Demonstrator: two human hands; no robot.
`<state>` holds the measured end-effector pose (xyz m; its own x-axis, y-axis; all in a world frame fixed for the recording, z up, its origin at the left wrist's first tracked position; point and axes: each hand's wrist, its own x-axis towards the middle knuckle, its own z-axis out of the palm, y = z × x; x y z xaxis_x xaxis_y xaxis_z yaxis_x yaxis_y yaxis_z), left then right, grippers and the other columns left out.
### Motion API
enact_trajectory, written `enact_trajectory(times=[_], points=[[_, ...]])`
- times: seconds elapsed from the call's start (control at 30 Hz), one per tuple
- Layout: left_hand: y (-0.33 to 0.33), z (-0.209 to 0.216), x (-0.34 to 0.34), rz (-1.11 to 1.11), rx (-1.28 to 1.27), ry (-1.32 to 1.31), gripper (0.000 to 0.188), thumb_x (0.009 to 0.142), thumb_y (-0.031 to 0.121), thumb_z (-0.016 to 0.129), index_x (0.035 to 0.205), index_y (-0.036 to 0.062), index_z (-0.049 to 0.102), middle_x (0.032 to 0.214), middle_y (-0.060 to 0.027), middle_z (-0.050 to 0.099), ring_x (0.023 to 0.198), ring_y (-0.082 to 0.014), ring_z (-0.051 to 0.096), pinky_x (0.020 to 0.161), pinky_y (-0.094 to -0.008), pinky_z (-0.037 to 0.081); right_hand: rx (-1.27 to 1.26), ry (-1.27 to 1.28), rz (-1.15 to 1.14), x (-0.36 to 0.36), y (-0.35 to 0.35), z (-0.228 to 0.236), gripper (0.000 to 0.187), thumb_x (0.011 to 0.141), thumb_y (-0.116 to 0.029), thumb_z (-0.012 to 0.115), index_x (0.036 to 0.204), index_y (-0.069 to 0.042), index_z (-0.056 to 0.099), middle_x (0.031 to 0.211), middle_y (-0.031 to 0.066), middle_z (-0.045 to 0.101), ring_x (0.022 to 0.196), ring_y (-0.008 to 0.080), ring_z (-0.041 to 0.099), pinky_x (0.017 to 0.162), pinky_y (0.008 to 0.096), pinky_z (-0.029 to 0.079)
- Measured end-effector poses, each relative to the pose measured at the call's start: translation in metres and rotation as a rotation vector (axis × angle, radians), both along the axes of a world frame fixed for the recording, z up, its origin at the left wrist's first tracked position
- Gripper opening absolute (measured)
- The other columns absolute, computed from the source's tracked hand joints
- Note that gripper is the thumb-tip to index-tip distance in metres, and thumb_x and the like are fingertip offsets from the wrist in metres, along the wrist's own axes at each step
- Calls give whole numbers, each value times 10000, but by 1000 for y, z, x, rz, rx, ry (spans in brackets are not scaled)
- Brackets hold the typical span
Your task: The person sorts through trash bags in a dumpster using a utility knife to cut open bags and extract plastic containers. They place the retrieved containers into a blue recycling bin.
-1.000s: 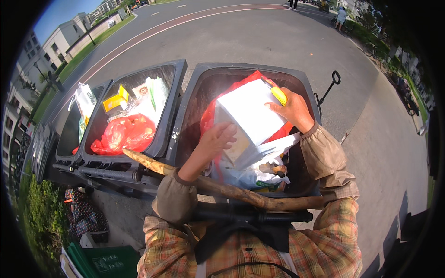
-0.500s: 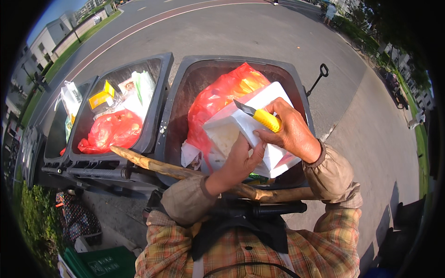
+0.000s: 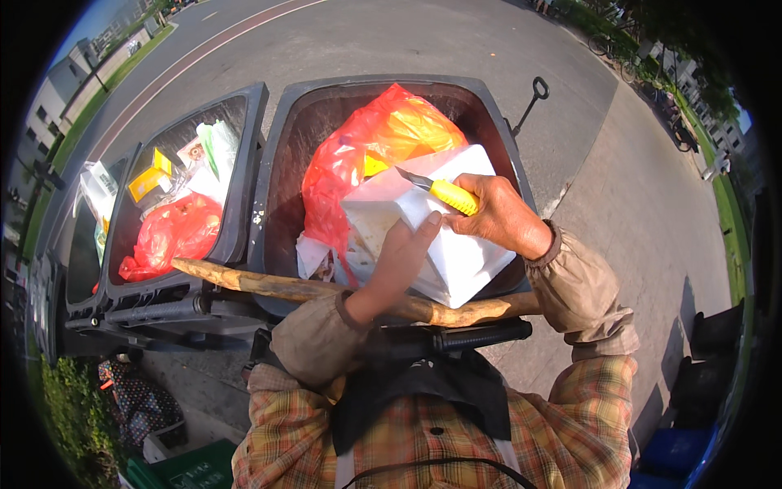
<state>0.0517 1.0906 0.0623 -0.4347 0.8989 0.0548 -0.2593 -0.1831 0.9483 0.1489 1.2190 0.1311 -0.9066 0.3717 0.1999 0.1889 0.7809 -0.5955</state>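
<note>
In my right hand [image 3: 509,216] is a yellow utility knife [image 3: 454,196], its blade out and pointing to the far left, above a white foam box [image 3: 472,257]. My left hand [image 3: 403,262] grips the near-left wall of this box, thumb on the rim and the other fingers mostly hidden inside. The box sits tilted over the mouth of a dark wheeled bin [image 3: 281,155]. A full red plastic bag [image 3: 366,134] lies behind and left of it in the same bin. Under my forearms, a rough wooden stick [image 3: 261,283] lies across the near side.
Left of this bin stands a second dark bin [image 3: 254,130] with a red bag [image 3: 183,232], a yellow box [image 3: 149,179] and white packaging. Further left is another bin. A black pull handle [image 3: 533,102] sticks up at the right. A green bin [image 3: 195,469] stands at lower left.
The foam box has turned a little, showing more of its outer white side. Both hands have shifted slightly left in view with it. My right hand still holds the knife.
</note>
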Motion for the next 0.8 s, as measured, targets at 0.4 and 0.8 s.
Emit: enact_trajectory(times=[0.4, 0.8], points=[[-46, 51, -5, -169, 98, -704, 462, 875, 267, 479, 1252, 33, 349, 1192, -100, 472, 1107, -214, 464, 936, -365, 372, -544, 158, 161, 51, -33, 32, 94, 752, -33, 652, 804, -12, 577, 683, -1, 539, 579, 40, 456, 528, 200, 392], [-59, 105, -51, 158, 46, 443, 416, 791, 179, 592, 1125, -35, 467, 872, -145, 588, 862, -219, 571, 794, -335, 427, -934, 639, 77, 59, -3, 49, 133, 823, -118, 571, 860, 5, 536, 593, 26, 488, 404, 39, 414, 385, 173, 323]])
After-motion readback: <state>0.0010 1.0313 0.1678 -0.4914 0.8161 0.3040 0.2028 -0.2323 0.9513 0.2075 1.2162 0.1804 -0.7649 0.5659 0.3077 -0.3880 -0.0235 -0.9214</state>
